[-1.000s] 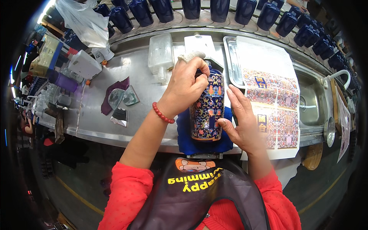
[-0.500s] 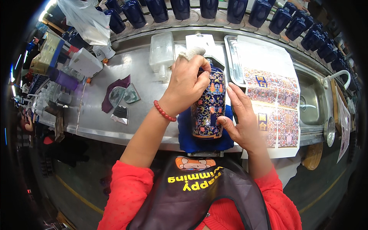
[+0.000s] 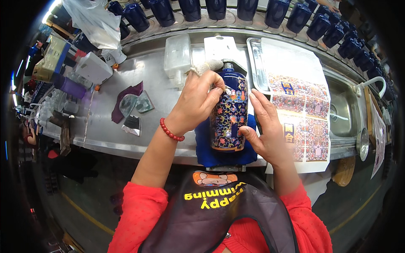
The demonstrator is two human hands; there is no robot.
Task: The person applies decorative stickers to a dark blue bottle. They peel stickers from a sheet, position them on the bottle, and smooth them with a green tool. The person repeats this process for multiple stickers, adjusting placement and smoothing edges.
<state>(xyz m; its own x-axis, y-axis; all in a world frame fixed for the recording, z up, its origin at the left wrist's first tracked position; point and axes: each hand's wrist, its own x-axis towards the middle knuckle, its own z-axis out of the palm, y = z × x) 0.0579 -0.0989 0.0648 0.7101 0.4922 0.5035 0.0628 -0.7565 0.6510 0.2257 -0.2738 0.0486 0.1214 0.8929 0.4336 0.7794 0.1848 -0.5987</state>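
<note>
A dark blue bottle [image 3: 230,114] covered in a colourful floral pattern stands on a blue cloth [image 3: 204,145] in front of me. My left hand [image 3: 197,99] is closed at the bottle's upper left, thumb and forefinger pinched together against its shoulder. A whitish knit cloth [image 3: 207,66] sticks out beyond its knuckles and is carried with the hand. Whatever tiny thing lies between the fingertips, I cannot make out. My right hand [image 3: 270,130] rests along the bottle's right side, fingers stretched and apart, with the thumb touching the lower front.
Printed pattern sheets [image 3: 299,122] lie at the right over a metal tray [image 3: 255,63], beside a sink [image 3: 341,114]. Dark scraps [image 3: 128,103] lie on the steel table to the left. Behind stand a clear container [image 3: 177,55] and a curved row of blue bottles [image 3: 217,8].
My left hand and its cloth have moved down and left, uncovering the bottle's neck. The right hand stays at the bottle. Behind, the row of blue bottles has shifted.
</note>
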